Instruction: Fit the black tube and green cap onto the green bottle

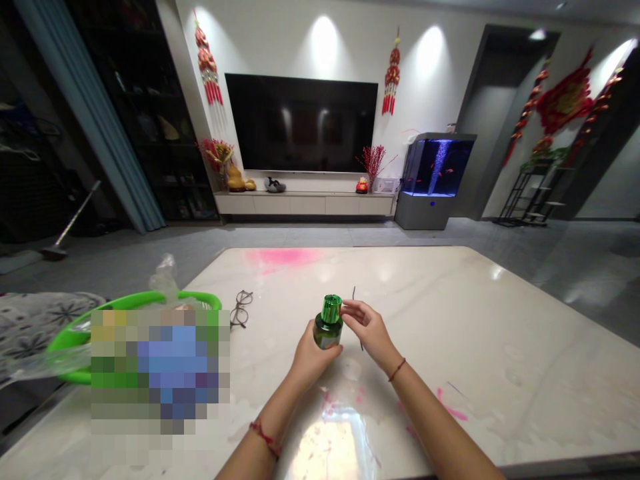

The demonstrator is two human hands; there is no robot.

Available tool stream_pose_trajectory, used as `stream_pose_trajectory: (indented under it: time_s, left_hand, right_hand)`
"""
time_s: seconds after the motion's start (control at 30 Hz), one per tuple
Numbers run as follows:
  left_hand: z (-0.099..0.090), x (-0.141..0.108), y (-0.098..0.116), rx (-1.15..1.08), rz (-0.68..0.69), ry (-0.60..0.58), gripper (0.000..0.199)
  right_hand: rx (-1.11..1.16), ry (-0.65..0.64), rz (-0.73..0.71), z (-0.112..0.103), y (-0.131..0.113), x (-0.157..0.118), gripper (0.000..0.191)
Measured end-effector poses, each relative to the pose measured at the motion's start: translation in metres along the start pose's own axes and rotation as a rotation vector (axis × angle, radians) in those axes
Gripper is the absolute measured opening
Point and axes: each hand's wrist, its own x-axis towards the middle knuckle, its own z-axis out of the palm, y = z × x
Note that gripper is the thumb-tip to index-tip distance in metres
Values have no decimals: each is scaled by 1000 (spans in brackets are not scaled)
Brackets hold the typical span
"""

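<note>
A dark green bottle (327,331) with a shiny green cap (332,309) stands nearly upright over the table, leaning slightly. Wrapped round its body is my left hand (311,353), with the thumb across the front near the label. My right hand (366,327) is at the cap's right side, fingertips at or very near its edge; whether they touch I cannot tell. The fingers of that hand are stretched and a little apart, not gripping. Just behind the right hand, a thin dark stick-like thing (354,293) lies on the table, partly covered by the hand.
The pale marble-look table (450,320) carries pink stains. Left of the bottle lie eyeglasses (242,309). A green basket (200,297) with plastic wrapping stands at the left, its contents partly blurred out. Beyond the table are a TV cabinet (300,204) and a fish tank (435,167).
</note>
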Motion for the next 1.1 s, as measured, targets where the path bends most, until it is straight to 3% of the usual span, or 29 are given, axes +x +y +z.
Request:
stream_pose_trajectory:
  time_s: [0.13, 0.33, 0.47, 0.7, 0.9, 1.0, 1.1]
  left_hand:
    - [2, -1, -2, -18, -10, -19, 44]
    - [6, -4, -11, 44, 6, -83, 45]
    - [8, -6, -14, 93, 21, -110, 41]
    - [7, -9, -20, 179, 51, -164, 38]
    - [2, -9, -20, 203, 28, -173, 39]
    - [2, -8, -18, 189, 4, -164, 39]
    - [2, -8, -16, 185, -17, -149, 39]
  right_hand:
    - [-24, 9, -22, 4, -3, -2, 32]
    - [-167, 124, -58, 10, -6, -4, 54]
    - [-393, 213, -80, 7, -11, -2, 42]
    - [-645, -33, -112, -1, -24, 0, 20]
    - [-529, -213, -89, -10, -25, 2, 28]
    - [-402, -235, -65, -12, -24, 3, 42]
    - [-391, -153, -40, -12, -23, 3, 50]
